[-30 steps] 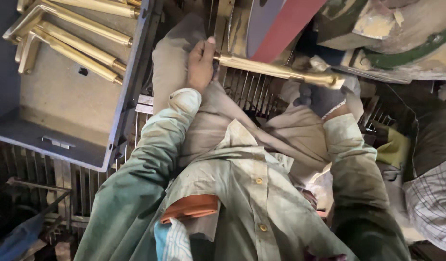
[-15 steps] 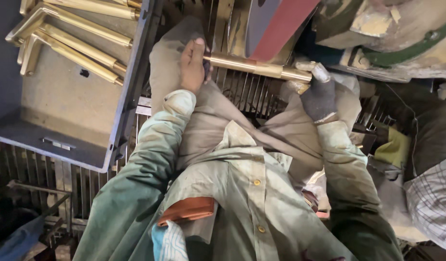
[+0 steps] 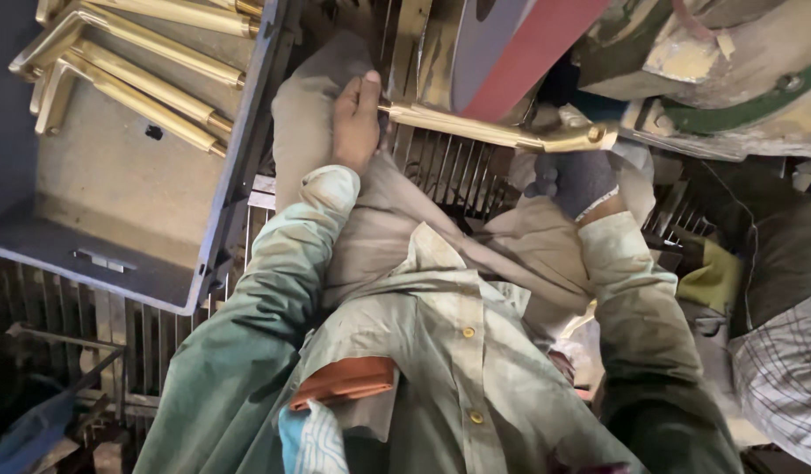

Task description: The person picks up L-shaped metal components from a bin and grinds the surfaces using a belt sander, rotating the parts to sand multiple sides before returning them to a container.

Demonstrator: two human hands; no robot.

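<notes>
Left hand [image 3: 356,123] is gripping one end of a long brass handle [image 3: 475,128], bare fingers [image 3: 367,92] curling closed around the bar, thumb side facing up toward the camera. Right hand [image 3: 574,180] is wearing a dark grey glove and is closing on the opposite, angled end of the same brass handle, where the bar is bending into a short elbow; fingertips there are partly hidden, but the grasp is reading as closed. The handle is spanning between both hands, tilting slightly down toward the right hand, and its mid section is sitting just under a red abrasive belt [image 3: 533,53] running diagonally above the hands; whether bar and belt are touching, cannot tell. A beige cloth [image 3: 317,96] is lying under and behind the left hand, draping back toward the person's lap. Beyond the hands a slatted metal grate [image 3: 449,171] is showing. To the left of the left hand a grey tray [image 3: 115,189] is holding several more brass handles [image 3: 133,83], lying side by side, well apart from the gripped one. To the right of the right hand, a worn machine housing [image 3: 730,79] with a green band is sitting just beside the belt
</notes>
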